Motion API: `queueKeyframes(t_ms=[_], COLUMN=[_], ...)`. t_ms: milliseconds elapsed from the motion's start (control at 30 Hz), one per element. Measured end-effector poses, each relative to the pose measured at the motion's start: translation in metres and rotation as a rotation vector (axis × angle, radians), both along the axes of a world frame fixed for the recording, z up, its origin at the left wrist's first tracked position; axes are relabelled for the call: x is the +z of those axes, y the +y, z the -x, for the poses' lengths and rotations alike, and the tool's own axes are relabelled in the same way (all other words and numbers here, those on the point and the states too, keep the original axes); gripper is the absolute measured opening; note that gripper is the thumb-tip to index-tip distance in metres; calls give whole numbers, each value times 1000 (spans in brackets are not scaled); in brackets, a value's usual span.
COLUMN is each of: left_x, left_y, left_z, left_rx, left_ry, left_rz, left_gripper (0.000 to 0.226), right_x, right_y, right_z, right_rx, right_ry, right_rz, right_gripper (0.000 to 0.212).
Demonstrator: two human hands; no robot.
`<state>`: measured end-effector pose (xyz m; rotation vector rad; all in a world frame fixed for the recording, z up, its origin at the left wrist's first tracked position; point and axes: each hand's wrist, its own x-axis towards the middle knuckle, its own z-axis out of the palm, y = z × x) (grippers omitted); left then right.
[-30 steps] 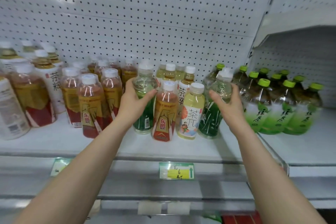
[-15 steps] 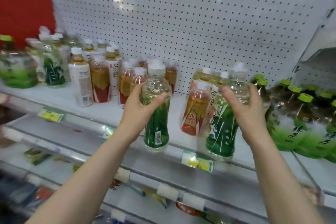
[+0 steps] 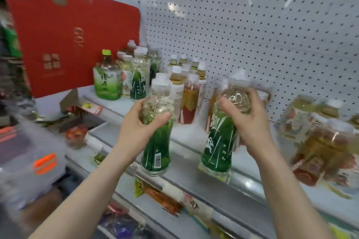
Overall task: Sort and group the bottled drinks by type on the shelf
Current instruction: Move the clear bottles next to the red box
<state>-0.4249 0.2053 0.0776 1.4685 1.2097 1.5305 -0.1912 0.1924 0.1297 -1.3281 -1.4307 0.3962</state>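
Observation:
My left hand [image 3: 137,124] grips a clear bottle with a dark green grass label [image 3: 157,147] by its shoulder, held in the air in front of the shelf edge. My right hand [image 3: 245,120] grips a second bottle of the same kind [image 3: 218,149], also lifted off the shelf. On the white shelf [image 3: 196,143], at the far left, stand a matching green-grass bottle [image 3: 138,81] and a squat green-capped tea bottle [image 3: 107,81]. Behind my hands are white-capped amber tea bottles [image 3: 189,93]. Blurred orange-labelled bottles [image 3: 318,147] stand at the right.
A red cardboard box [image 3: 73,40] fills the upper left, beside the shelf's left end. White pegboard [image 3: 252,25] backs the shelf. Price tags [image 3: 172,190] line the front rail. Lower shelves with packaged goods [image 3: 77,132] lie below and to the left.
Both hands lifted the two green-grass bottles off the shelf and carried them leftward; my view swung left, bringing the red box and left-end bottles into sight.

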Motion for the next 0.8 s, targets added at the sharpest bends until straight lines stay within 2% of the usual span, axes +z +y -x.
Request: queueKeyframes(t_ms=[67, 100, 167, 267, 333, 400, 467, 567, 633, 800], left_x=[-3, -4, -4, -6, -6, -4, 1, 7, 10, 22], left_y=[17, 24, 40, 65, 80, 96, 112, 142, 160, 204], left_z=[42, 62, 99, 141, 159, 170, 177, 180, 179, 173], left_rx=[16, 30, 67, 82, 87, 83, 69, 68, 71, 53], left_ry=[21, 32, 53, 45, 27, 58, 86, 121, 132, 135], left_rz=[0, 7, 14, 9, 16, 14, 1, -33, -28, -22], left_gripper=[64, 67, 84, 95, 95, 98, 99, 90, 89, 87], right_x=[-3, -4, -2, -6, -6, 2, 19, 54, 81, 126], right_y=[21, 30, 47, 80, 98, 112, 129, 165, 194, 264], right_z=[38, 58, 92, 136, 159, 175, 188, 194, 194, 196], right_rx=[45, 62, 78, 109, 106, 126, 136, 144, 169, 192], right_ry=[-3, -5, 10, 21, 9, -40, -91, -166, -149, -156], right_rz=[22, 35, 34, 13, 7, 4, -4, 24, 75, 238], right_gripper=[65, 52, 44, 55, 81, 92, 91, 84, 74, 70])
